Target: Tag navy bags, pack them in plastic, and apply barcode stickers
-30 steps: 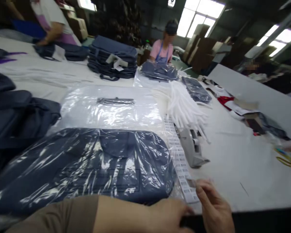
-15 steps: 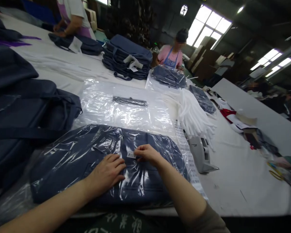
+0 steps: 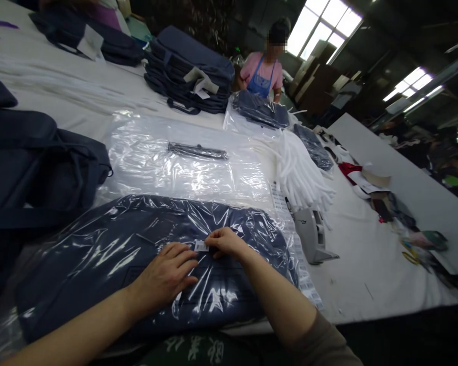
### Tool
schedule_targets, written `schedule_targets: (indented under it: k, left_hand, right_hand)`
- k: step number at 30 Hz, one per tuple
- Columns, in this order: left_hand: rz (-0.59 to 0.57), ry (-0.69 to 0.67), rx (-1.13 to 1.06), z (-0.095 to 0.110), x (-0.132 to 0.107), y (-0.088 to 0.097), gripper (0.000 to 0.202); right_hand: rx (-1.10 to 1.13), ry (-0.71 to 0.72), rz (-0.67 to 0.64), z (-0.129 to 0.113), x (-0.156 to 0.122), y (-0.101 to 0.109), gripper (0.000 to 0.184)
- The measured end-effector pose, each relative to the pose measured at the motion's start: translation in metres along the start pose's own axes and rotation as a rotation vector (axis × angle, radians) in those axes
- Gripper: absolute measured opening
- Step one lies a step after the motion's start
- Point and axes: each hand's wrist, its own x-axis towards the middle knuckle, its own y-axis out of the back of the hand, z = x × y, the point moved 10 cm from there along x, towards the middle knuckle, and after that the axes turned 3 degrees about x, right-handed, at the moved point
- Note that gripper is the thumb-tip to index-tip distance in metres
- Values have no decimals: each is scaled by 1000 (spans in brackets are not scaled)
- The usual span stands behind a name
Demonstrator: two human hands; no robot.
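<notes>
A navy bag in clear plastic point(image 3: 110, 249) lies flat in front of me. My left hand point(image 3: 170, 272) rests on the plastic with its fingers stretched out. A small white barcode label point(image 3: 201, 246) sits on the middle of the wrapped bag, just right of my left fingertips. My right hand point(image 3: 223, 242) pinches the right edge of this label between thumb and finger. Whether the label is fully stuck to the plastic, I cannot tell. Right of the bag runs a strip of barcode labels point(image 3: 308, 284), partly under the plastic.
Flat clear plastic bags point(image 3: 145, 152) lie beyond the wrapped bag. A tape dispenser point(image 3: 313, 236) and a bundle of white tubes point(image 3: 299, 173) are on the right. Navy bags point(image 3: 19, 168) are heaped left, others stacked point(image 3: 191, 61) behind. A co-worker point(image 3: 263, 71) stands across the table.
The view has shifted, so background things sit further left and higher. My right hand still pinches the label, which lies flatter against the plastic. My left hand has hardly moved.
</notes>
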Motion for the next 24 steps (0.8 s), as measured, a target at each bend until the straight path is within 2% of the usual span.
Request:
schedule_targets:
  k: [3,6,9,10,12,15,17,19,21,23,24]
  left_hand:
    - [27,-37,62,-3,6,0,28]
    - [-7,-49,106,-12,9,-12,38]
    - [-32,-50,126,-21,6,-23,43]
    - [-38,-52,133,-23,4,-27,44]
    - [-37,-57,145,-26,0,-31,47]
    - [-51,-52,141,-29,-2,-40,53]
    - [-69,-47,142,-30,0,-45,54]
    - [-68,-55,157,-28,1,-42,51]
    - [-60,-54,181,-28,-5,-27,49]
    - [-44,-39,205,-32,-20,2,47]
    - [-15,-13,213,-35,-32,22,46]
  right_hand:
    - [-52,7,-13,-1,4,-1,9]
    - [-140,19,-3,-6,4,-1,10]
    - [-270,57,78,-11,-6,1,7]
    - [-330,103,139,-15,-12,3,12]
    - [-558,322,269,-29,-30,0,35]
    - [-1013,743,335,-40,-62,-30,60]
    - [-1142,809,359,-33,-73,-34,68]
    - [-1094,759,437,-28,-89,-19,66]
    - [-894,715,427,-17,-115,-5,50]
    - [-557,564,260,22,-137,-1,31]
    - [-351,405,135,55,-143,-7,30]
